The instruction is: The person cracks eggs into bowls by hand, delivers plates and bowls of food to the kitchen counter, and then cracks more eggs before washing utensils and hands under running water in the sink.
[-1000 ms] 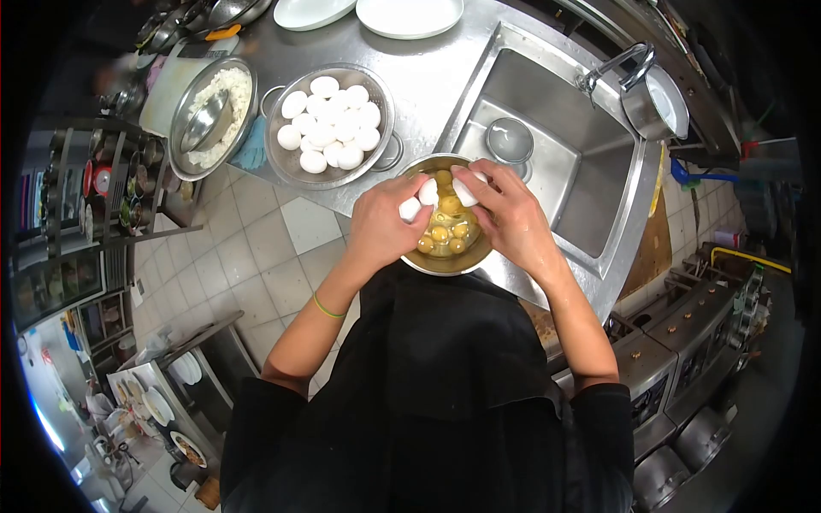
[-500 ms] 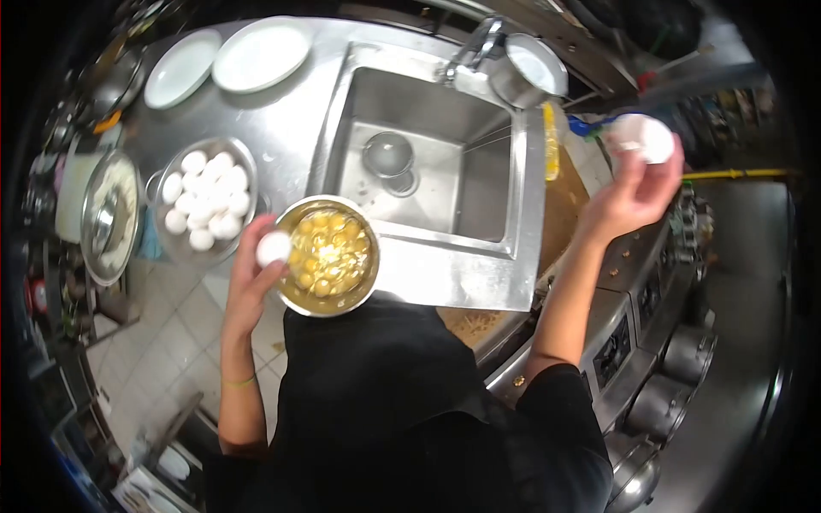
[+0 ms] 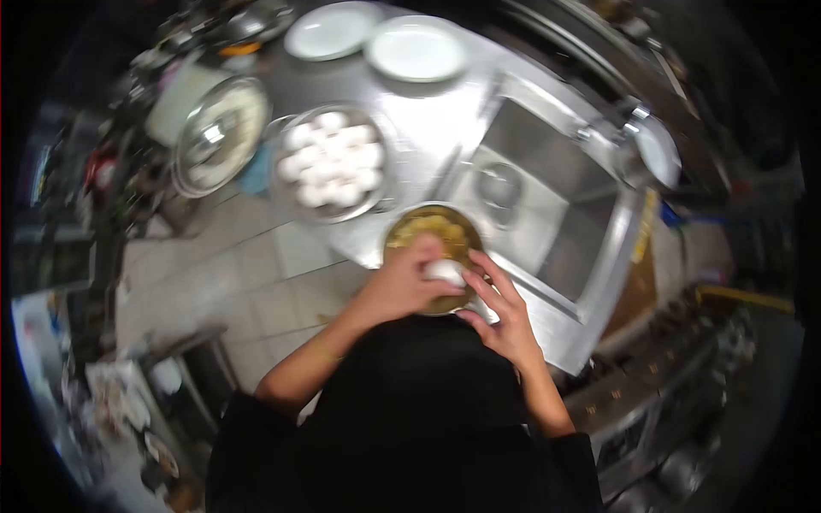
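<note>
Just above the near part of a metal bowl (image 3: 473, 235), my left hand (image 3: 402, 278) is closed around a white egg (image 3: 445, 273). Yolks and clear egg white (image 3: 432, 227) lie in that bowl, partly covered by the hand. From the right, my right hand (image 3: 506, 321) reaches in by the bowl's rim with bent fingers apart. Its fingertips are close to the egg; whether they touch it I cannot tell. No object shows in that hand. Up and to the left, a second metal bowl (image 3: 385, 171) holds several whole white eggs (image 3: 333, 158).
A steel sink (image 3: 530, 201) with a faucet (image 3: 603, 132) lies right of the yolk bowl. A pot (image 3: 654, 154) stands behind it. Two white plates (image 3: 416, 49) rest at the counter's back. A bowl of pale powder (image 3: 224, 137) sits far left.
My right hand has come from the far right, where it held white eggshell, to the bowl's side, without it. My left hand has brought the egg over the bowl. The view has turned.
</note>
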